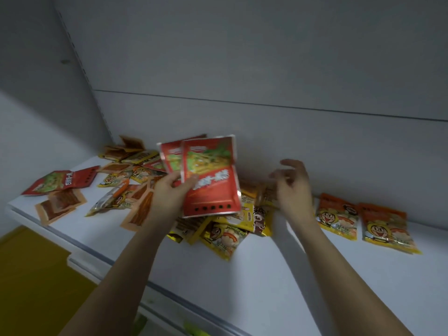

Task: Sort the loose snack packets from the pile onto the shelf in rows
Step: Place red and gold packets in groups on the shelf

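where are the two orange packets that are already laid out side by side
In the head view they lie on the right of the white shelf: two orange packets side by side near the back wall, just right of the right hand and the pile.

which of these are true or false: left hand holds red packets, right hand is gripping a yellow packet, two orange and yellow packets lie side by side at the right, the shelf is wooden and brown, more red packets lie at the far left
1. The left hand holds red packets. True: it holds at least two, fanned and lifted above the pile.
2. The right hand is gripping a yellow packet. False: its fingers are loosely curled above the pile and hold nothing that shows.
3. Two orange and yellow packets lie side by side at the right. True.
4. The shelf is wooden and brown. False: it is white.
5. More red packets lie at the far left. True.
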`<state>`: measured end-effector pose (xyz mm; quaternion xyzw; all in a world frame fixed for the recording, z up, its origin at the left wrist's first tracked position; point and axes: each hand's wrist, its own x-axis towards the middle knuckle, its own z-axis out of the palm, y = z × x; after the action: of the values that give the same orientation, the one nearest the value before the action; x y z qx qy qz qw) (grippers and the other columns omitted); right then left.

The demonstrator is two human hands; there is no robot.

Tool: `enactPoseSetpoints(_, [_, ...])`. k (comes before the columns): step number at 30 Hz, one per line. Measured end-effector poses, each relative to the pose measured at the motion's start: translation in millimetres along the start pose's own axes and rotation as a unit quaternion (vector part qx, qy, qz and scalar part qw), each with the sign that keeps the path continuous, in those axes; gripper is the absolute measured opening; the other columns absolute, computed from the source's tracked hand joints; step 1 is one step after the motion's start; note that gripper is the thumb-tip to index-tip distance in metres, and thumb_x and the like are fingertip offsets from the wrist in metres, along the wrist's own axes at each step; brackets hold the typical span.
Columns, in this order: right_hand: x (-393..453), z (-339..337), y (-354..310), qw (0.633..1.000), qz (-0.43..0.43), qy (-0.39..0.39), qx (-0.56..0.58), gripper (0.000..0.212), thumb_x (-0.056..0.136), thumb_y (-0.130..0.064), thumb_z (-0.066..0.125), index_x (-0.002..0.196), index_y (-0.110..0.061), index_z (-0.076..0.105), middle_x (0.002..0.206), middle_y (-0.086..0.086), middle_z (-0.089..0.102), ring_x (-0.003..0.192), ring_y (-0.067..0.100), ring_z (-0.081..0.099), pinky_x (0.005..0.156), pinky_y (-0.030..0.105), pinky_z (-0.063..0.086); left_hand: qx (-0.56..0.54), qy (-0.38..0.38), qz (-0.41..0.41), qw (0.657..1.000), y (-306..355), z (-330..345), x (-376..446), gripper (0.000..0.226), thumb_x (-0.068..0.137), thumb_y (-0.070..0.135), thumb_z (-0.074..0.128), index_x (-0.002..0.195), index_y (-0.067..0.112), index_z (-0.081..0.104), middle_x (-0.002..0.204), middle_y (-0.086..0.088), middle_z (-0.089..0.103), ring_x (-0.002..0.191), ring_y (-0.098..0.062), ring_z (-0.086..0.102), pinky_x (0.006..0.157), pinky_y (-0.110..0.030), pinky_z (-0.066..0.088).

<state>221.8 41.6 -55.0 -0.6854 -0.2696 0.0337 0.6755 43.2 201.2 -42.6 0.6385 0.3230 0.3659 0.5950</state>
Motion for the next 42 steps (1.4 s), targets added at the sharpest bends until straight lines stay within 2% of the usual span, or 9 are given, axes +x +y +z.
enactPoseSetpoints(3, [40.9,-5.6,13.9,0.985,-0.002,0.043,-0.17,0.025,0.096,-0.008,0.049,0.119,-0.013,0.057,0.107,0.006,0.068,0.083,0.017,0.062,0.072,0.03,0.046,-0.059,0.078,0.002,0.995,-2.9,-30.2,12.5,0.013,0.093,0.022,0.07,0.104,0.015,0.07,0.1,-0.011,0.075,0.081,-0.028,0.075,0.07,-0.037,0.06])
enactPoseSetpoints(8, [57.6,18.6,29.2,0.939,-0.013,-0.127,-0.32,0.029,0.099,-0.013,0.048,0.125,-0.011,0.061,0.124,0.01,0.064,0.113,0.028,0.059,0.092,0.035,0.048,-0.019,0.077,-0.006,0.997,-11.6,-39.3,20.5,0.018,0.092,0.024,0.072,0.105,0.013,0.071,0.101,-0.014,0.075,0.083,-0.029,0.075,0.075,-0.042,0.061])
enactPoseSetpoints(12, [54.3,40.1,24.1,0.896,-0.045,-0.254,-0.362,0.044,0.103,-0.03,0.047,0.144,-0.014,0.047,0.146,0.008,0.05,0.131,0.027,0.048,0.106,0.035,0.039,-0.014,0.066,-0.014,0.998,-13.0,-29.6,19.7,0.014,0.092,0.022,0.072,0.102,0.012,0.07,0.093,-0.007,0.076,0.072,-0.019,0.075,0.058,-0.027,0.058])
enactPoseSetpoints(20, [47.5,33.7,27.0,0.81,-0.029,-0.407,-0.421,0.059,0.089,-0.037,0.069,0.142,-0.022,0.047,0.137,0.002,0.058,0.119,0.023,0.057,0.097,0.032,0.047,-0.001,0.031,-0.016,0.999,-15.9,-33.8,23.9,0.013,0.092,0.022,0.071,0.104,0.016,0.069,0.093,-0.005,0.076,0.074,-0.016,0.076,0.056,-0.024,0.058])
enactPoseSetpoints(28, [19.4,12.1,10.2,0.74,-0.013,-0.467,-0.484,0.07,0.092,-0.064,0.05,0.152,-0.03,0.035,0.141,0.001,0.052,0.123,0.023,0.054,0.099,0.035,0.046,0.006,0.03,-0.003,1.0,-18.7,-26.8,32.3,0.015,0.091,0.026,0.072,0.105,0.018,0.07,0.095,-0.003,0.076,0.081,-0.021,0.076,0.066,-0.032,0.06])
enactPoseSetpoints(30, [23.0,10.6,1.0,0.757,0.006,-0.464,-0.46,0.063,0.092,-0.067,0.046,0.143,-0.03,0.049,0.137,0.0,0.057,0.119,0.022,0.057,0.098,0.036,0.047,0.005,0.028,-0.001,1.0,-16.1,-25.3,33.0,0.017,0.091,0.026,0.072,0.106,0.018,0.07,0.094,-0.002,0.076,0.081,-0.021,0.076,0.066,-0.033,0.06])
enactPoseSetpoints(35, [43.3,27.3,-16.4,0.875,-0.057,-0.268,-0.398,0.024,0.099,-0.034,0.049,0.108,-0.021,0.067,0.113,0.004,0.067,0.101,0.025,0.061,0.088,0.04,0.051,-0.026,0.044,0.005,0.999,-16.1,-36.9,33.5,0.007,0.094,0.024,0.069,0.1,0.02,0.069,0.093,-0.001,0.077,0.08,-0.02,0.076,0.064,-0.032,0.06])
enactPoseSetpoints(40, [49.9,78.0,-28.6,0.904,-0.044,-0.254,-0.341,0.02,0.099,-0.023,0.048,0.105,-0.019,0.066,0.091,-0.002,0.065,0.067,0.006,0.058,0.072,0.029,0.045,-0.038,0.134,0.036,0.99,-17.9,-79.9,43.9,0.019,0.097,0.019,0.064,0.116,0.019,0.059,0.102,0.0,0.069,0.083,-0.016,0.072,0.064,-0.026,0.056])
enactPoseSetpoints(42, [54.9,98.9,-30.0,0.91,-0.032,-0.234,-0.341,0.02,0.099,-0.021,0.048,0.105,-0.017,0.066,0.099,0.003,0.066,0.074,0.017,0.061,0.071,0.029,0.044,-0.026,0.164,0.046,0.985,-17.3,-101.1,51.5,0.024,0.098,0.017,0.063,0.119,0.019,0.054,0.103,0.003,0.065,0.086,-0.014,0.068,0.061,-0.022,0.054])
